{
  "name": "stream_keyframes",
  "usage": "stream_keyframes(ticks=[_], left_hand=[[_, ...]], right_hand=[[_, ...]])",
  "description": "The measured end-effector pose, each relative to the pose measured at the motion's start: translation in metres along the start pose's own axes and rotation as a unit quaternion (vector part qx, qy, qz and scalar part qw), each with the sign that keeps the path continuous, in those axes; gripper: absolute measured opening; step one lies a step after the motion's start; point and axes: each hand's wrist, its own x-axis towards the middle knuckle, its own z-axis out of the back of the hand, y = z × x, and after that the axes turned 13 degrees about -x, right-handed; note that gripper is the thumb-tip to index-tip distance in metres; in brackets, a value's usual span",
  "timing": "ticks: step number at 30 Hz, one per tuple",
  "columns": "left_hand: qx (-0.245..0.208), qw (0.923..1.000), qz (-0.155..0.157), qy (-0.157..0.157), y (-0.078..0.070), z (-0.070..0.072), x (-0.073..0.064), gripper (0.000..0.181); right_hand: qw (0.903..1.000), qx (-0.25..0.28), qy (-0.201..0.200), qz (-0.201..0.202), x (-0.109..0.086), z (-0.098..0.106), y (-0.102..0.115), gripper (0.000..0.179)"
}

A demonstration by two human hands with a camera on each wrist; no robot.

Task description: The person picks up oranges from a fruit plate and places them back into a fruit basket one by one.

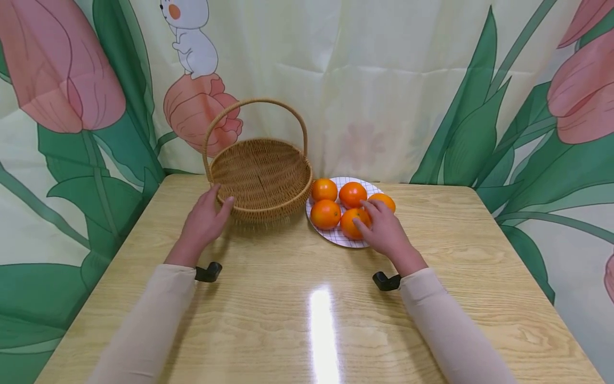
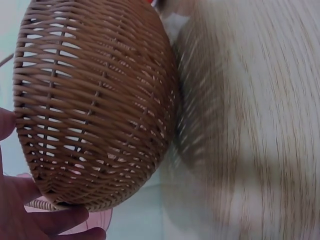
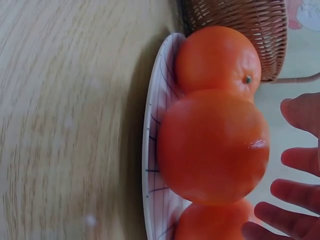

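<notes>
Left hand (image 1: 202,223) fanned out at eight o'clock on the woven basket (image 1: 261,173), up at eleven, arched handle (image 1: 259,100) aloft! Right hand (image 1: 386,230), fingers spread, hovers by smooth, glossy oranges (image 1: 325,214), five round ones on the checked plate (image 1: 336,239), one o'clock on the wood-grained table (image 1: 268,320).

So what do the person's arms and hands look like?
The left sleeve and right sleeve are long, plain and pale beige. A small black gadget sticks out beside each wrist. The left hand and right hand wear no gloves.
</notes>
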Motion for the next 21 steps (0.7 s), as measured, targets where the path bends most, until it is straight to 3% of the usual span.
stream_keyframes(ticks=[10, 21], left_hand=[[-0.068, 0.9969, 0.022, -0.034, 0.005, -0.013, 0.007, 0.078], [-0.18, 0.9809, 0.017, -0.072, 0.011, -0.026, 0.015, 0.066]], right_hand=[[0.9998, 0.005, 0.021, 0.001, 0.0, -0.008, 0.005, 0.062], [0.9993, 0.014, 0.033, -0.012, 0.001, -0.018, 0.007, 0.072]])
